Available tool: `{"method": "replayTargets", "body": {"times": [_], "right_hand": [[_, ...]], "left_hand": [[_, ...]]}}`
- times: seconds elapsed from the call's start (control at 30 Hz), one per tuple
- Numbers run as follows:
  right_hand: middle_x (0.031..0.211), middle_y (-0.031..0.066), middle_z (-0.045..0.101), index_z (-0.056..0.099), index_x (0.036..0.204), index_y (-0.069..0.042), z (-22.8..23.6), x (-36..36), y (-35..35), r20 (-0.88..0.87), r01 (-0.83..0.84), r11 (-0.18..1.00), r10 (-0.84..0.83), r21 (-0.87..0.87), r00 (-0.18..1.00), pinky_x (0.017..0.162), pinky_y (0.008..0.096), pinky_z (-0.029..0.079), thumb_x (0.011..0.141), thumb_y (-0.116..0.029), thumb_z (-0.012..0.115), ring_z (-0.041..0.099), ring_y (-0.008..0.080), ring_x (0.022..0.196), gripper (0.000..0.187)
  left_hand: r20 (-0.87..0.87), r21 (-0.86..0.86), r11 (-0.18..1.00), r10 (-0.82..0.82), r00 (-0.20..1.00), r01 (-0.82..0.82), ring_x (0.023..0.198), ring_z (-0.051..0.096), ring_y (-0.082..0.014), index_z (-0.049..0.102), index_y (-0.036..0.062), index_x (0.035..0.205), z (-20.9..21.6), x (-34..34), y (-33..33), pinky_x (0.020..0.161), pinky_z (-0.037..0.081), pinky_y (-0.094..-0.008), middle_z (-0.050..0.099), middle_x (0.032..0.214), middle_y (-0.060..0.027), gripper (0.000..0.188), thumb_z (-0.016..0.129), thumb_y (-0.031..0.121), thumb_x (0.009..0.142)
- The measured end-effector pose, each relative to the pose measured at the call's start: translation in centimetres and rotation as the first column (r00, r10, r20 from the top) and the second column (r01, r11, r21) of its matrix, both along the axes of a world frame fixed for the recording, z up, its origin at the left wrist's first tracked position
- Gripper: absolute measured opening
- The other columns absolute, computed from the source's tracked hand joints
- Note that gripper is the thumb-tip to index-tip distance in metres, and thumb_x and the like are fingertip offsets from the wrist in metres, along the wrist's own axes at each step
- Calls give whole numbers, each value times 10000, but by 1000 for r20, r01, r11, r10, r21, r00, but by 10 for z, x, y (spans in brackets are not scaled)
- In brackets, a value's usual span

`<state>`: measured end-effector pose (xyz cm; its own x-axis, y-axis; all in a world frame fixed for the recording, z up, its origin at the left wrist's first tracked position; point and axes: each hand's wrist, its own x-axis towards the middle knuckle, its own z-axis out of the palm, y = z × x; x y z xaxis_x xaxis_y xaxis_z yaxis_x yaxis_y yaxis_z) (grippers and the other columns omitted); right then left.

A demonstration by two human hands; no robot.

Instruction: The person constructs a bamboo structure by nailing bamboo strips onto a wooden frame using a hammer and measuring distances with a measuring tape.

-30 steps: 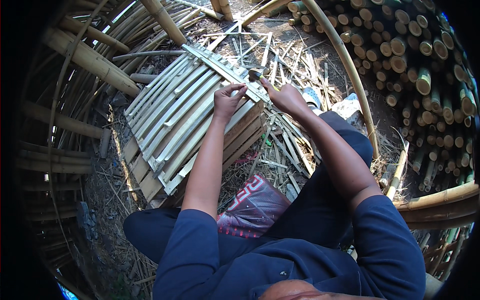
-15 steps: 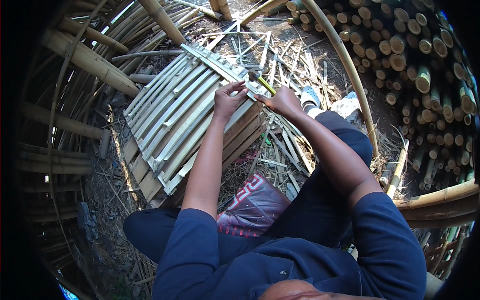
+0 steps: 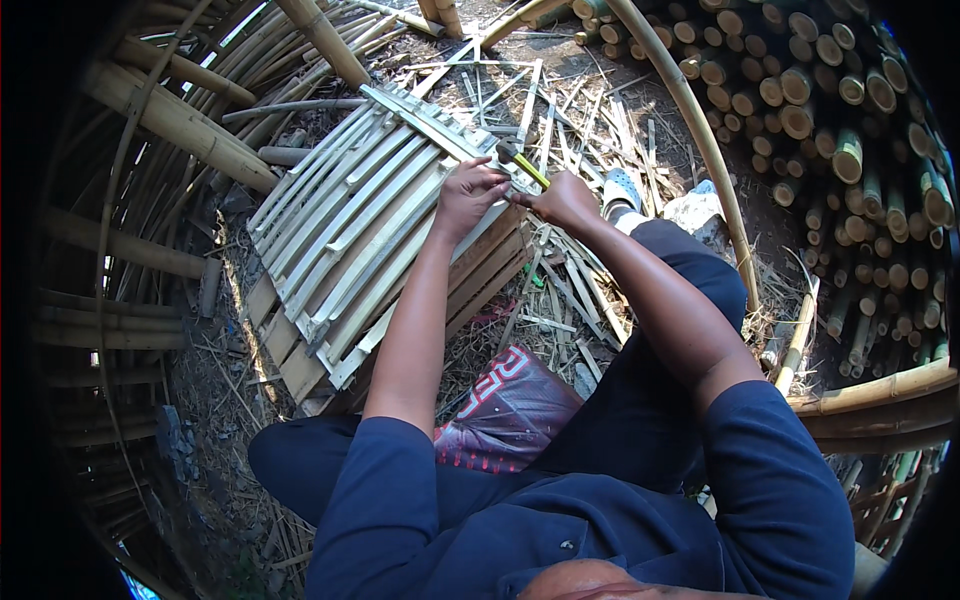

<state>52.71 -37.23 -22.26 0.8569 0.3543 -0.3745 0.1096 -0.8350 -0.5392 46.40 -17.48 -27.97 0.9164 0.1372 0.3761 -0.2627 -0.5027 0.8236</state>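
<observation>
My right hand [image 3: 566, 204] is closed around the yellow handle of a hammer [image 3: 530, 171], whose dark head points up and to the left. Close beside it, my left hand [image 3: 466, 203] has thumb and fingers pinched together. Whatever lies between those fingertips is too small to make out. Both hands are over the far right corner of a slatted bamboo panel [image 3: 370, 215], where their fingertips nearly meet. Pale split strips lie side by side across it, with crosswise strips along its far edge. Wooden boards [image 3: 480, 270] form the side below the panel.
Bamboo offcuts [image 3: 585, 285] litter the ground past the panel. Cut bamboo poles [image 3: 795, 120] are stacked at the right, behind a curved bamboo pole [image 3: 700, 130]. Thick bamboo posts [image 3: 185, 125] stand at the left. A printed sack [image 3: 510, 415] lies between my legs.
My left hand has shifted slightly right, bringing its fingertips closer to my right hand. The hammer stays in my right hand, nearly unmoved.
</observation>
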Motion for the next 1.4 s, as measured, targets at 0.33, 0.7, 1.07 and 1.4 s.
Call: {"method": "replayTargets", "body": {"times": [0.33,0.7,1.07,1.4], "right_hand": [[964,209,761,741,929,52,-1,3,-1,-12,0,1000,0,-9,1000,775,432,582,760,-693,819,760,323,889,767],[1028,216,763,750,998,46,2,0,-2,-5,6,1000,-6,-7,1000,820,444,581,764,-676,822,755,351,962,763],[1032,216,764,750,999,45,-3,4,-3,-13,-4,1000,4,-13,1000,798,440,589,747,-686,826,763,342,934,777],[966,194,763,754,978,35,4,3,-1,-3,-8,1000,8,-21,1000,762,428,589,732,-702,829,766,319,888,781]], "left_hand": [[85,91,993,73,994,-81,1361,546,-331,803,50,973,1,2,0,1166,403,-449,752,1198,-81,108,782,85,873],[54,92,993,62,997,-67,1355,551,-327,803,44,957,4,1,-2,1163,410,-441,763,1170,-80,102,786,82,864],[78,134,988,72,994,-82,1373,535,-346,805,72,899,0,2,1,1160,408,-459,753,1183,-71,67,813,108,843],[51,119,989,87,995,-93,1435,477,-350,808,68,840,-2,2,3,1163,405,-446,723,1245,-60,61,840,114,816]]}}
